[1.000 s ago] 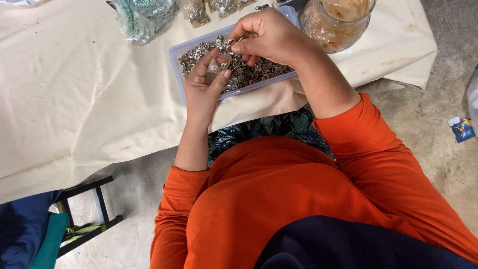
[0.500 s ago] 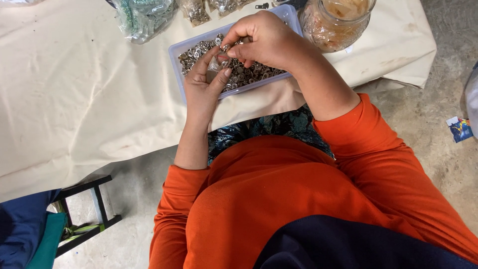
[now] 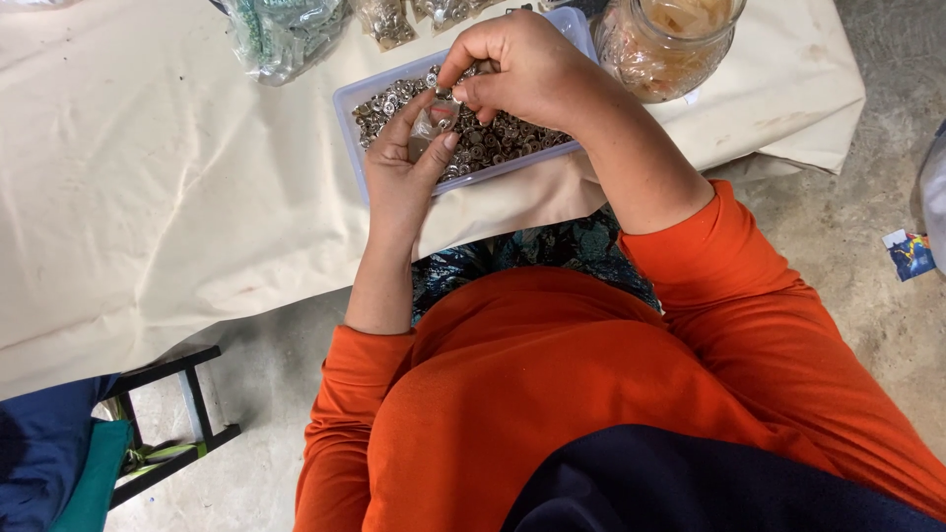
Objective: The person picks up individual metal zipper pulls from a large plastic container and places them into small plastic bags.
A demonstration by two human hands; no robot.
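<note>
Right hand (image 3: 532,74) pinches one small metal snap (image 3: 445,96) over the left hand (image 3: 409,163)'s cupped clear bag (image 3: 431,123) — tray (image 3: 347,103) of snaps remains heaped.

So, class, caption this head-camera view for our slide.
Left hand and right hand pinch a small metal fastener above a tray of fasteners.

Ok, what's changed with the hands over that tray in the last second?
Very little. The right hand has edged slightly toward the left hand, its fingertips pinching a small metal piece at the small clear bag the left hand holds open. Both hands kept their hold. The tray of metal fasteners, the glass jar and the cream cloth stayed put.
</note>
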